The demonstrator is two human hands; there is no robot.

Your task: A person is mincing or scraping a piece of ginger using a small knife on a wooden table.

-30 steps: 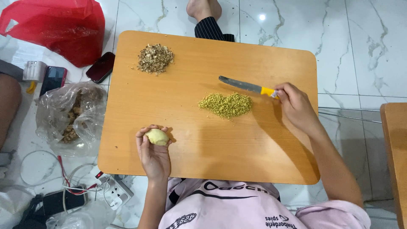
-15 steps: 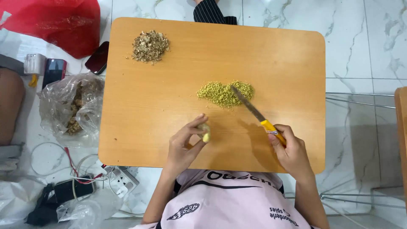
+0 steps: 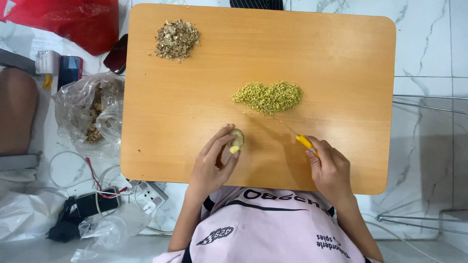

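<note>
My left hand (image 3: 213,164) holds a small pale piece of ginger (image 3: 237,141) against the wooden table (image 3: 341,73) near its front edge. To the right, my right hand (image 3: 330,168) grips a knife (image 3: 301,138) by its yellow handle. The thin blade points up and left toward a pile of yellow-green minced ginger (image 3: 268,97) at the table's middle. A heap of brown peelings (image 3: 177,39) lies at the far left corner.
Left of the table, on the white marble floor, are a clear plastic bag of ginger roots (image 3: 92,114), a red bag (image 3: 73,22), two phones (image 3: 69,69), a power strip with cables (image 3: 148,195) and a person's knee (image 3: 17,109). A metal rack (image 3: 429,102) stands at the right.
My left hand brought the ginger piece from the table's left front toward the middle. My right hand pulled the knife back from the far side of the minced pile to the front edge.
</note>
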